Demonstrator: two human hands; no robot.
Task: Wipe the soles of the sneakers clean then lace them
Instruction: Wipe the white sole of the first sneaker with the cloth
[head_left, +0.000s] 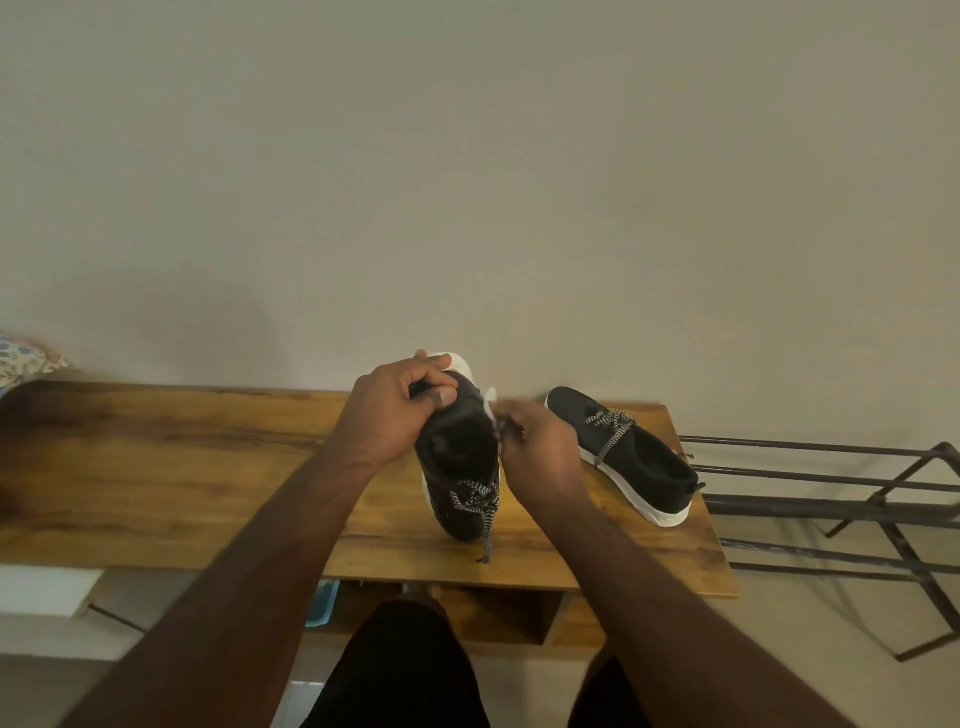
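A black sneaker (460, 457) with a white sole stands tilted on its toe on the wooden table (208, 467), heel up. My left hand (397, 410) grips its heel. My right hand (540, 447) is at the sneaker's right side and pinches a small white wipe (491, 402) against the sole edge. Its black-and-white lace (480, 501) hangs loose from the toe end. The second black sneaker (631, 457) lies flat on the table to the right, its lace loosely threaded.
A dark metal shoe rack (841, 499) stands right of the table. Under the table's front edge are a blue item (322, 603) and an open wooden compartment (498, 618). A patterned cloth (26, 358) shows at far left. A plain wall rises behind.
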